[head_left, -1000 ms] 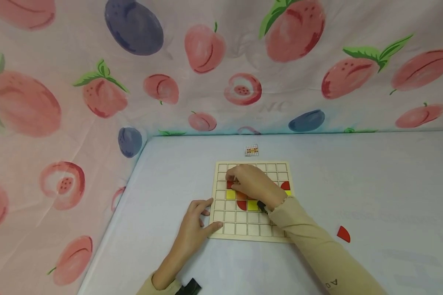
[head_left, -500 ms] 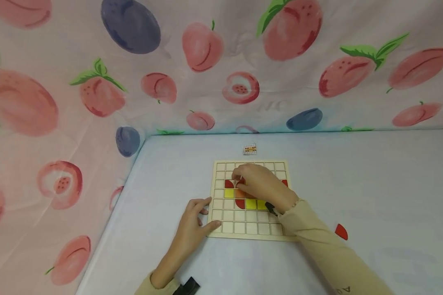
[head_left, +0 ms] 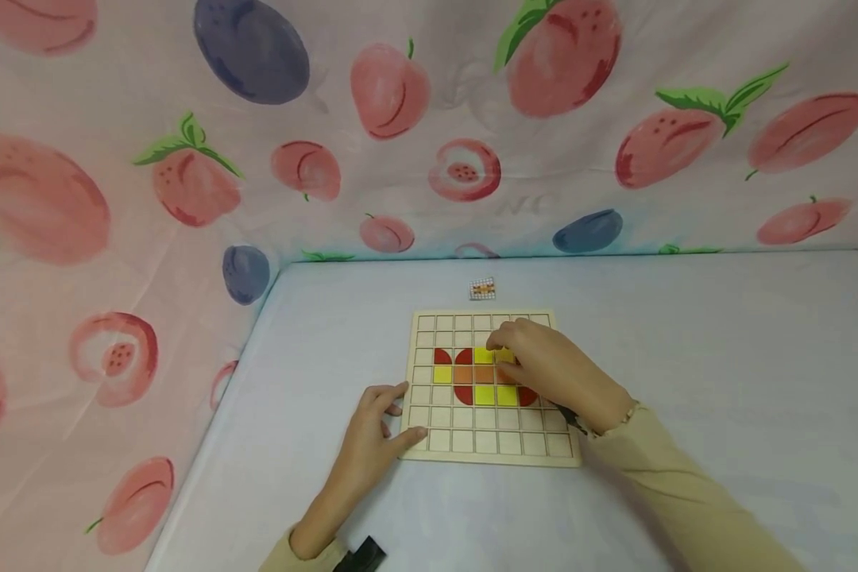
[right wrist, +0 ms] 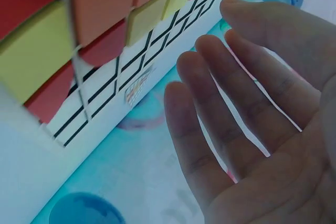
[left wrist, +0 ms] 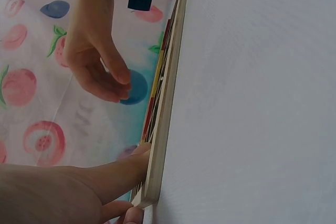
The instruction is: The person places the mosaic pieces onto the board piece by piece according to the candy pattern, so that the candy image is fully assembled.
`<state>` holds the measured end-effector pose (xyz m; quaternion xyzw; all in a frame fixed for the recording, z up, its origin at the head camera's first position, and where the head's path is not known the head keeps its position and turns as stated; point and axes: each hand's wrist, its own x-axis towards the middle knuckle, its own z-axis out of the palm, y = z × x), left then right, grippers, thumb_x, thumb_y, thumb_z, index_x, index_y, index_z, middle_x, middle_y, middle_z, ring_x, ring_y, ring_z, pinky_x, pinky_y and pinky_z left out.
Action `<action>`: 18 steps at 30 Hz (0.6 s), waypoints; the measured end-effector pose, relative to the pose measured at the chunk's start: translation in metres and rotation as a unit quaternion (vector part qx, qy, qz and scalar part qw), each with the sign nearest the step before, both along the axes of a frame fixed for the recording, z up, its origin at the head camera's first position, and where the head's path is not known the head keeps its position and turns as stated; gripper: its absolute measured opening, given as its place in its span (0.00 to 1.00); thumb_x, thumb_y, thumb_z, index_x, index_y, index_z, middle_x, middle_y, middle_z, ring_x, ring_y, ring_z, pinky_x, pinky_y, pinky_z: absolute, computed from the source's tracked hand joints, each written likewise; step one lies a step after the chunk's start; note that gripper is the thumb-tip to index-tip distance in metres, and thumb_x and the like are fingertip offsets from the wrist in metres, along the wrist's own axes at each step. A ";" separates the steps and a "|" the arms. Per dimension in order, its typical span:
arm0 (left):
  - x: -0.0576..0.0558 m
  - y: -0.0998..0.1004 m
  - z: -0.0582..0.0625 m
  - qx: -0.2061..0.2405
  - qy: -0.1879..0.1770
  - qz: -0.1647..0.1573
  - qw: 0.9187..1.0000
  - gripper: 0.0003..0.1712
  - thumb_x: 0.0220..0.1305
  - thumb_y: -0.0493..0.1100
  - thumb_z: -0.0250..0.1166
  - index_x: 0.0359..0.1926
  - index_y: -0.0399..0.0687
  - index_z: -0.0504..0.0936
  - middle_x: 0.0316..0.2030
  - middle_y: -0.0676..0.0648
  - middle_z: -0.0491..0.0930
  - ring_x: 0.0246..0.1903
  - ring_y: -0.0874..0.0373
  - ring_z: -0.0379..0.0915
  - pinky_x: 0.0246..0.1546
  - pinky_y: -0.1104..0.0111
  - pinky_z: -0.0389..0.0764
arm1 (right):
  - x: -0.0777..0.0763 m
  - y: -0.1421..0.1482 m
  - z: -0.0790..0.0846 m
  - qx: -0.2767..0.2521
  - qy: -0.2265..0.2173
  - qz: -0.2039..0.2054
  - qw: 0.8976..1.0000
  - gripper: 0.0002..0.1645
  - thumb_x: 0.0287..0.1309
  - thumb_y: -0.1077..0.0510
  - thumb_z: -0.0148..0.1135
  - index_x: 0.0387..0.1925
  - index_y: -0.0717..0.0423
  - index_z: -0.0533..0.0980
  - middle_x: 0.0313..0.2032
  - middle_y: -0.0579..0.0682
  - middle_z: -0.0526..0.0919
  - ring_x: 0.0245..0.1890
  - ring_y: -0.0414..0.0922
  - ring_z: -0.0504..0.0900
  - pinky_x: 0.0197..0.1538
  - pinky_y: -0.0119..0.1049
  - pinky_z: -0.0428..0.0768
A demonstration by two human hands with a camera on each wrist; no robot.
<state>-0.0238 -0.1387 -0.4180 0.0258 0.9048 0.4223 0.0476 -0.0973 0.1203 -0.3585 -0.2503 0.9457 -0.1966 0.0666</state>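
A wooden grid board (head_left: pixel 475 442) lies on the table with several coloured tiles in its cells. Red quarter-round tiles (head_left: pixel 464 357), yellow square tiles (head_left: pixel 484 395) and orange square tiles (head_left: pixel 484 374) form a pattern across its middle. Over the right part of that pattern hovers my right hand (head_left: pixel 554 367), hiding some cells. The right wrist view shows its fingers (right wrist: pixel 231 129) extended and spread, holding nothing. At the board's left edge rests my left hand (head_left: pixel 372 433), fingers against the side and thumb on the lower left corner. The left wrist view shows the thumb (left wrist: pixel 123 177) lying over the board's edge.
A small printed pattern card (head_left: pixel 482 288) lies behind the board. Fruit-printed cloth (head_left: pixel 465 222) rises along the back and left of the white table (head_left: pixel 722 334). Each wrist carries a black device, the left one (head_left: pixel 365 554) nearest the front.
My right hand has moved rightward over the board, uncovering a red quarter-round tile and a yellow tile. The loose red tile on the table is now out of sight near the right sleeve. My left hand stays put.
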 end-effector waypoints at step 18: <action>0.001 0.000 0.000 -0.002 0.010 -0.003 1.000 0.38 0.53 0.41 0.77 0.65 0.39 0.74 0.53 0.45 0.72 0.34 0.60 0.64 0.32 0.74 0.70 | 0.025 0.044 -0.001 0.023 0.073 0.003 0.997 0.14 0.51 0.61 0.76 0.42 0.58 0.84 0.41 0.50 0.85 0.43 0.47 0.80 0.48 0.44 0.82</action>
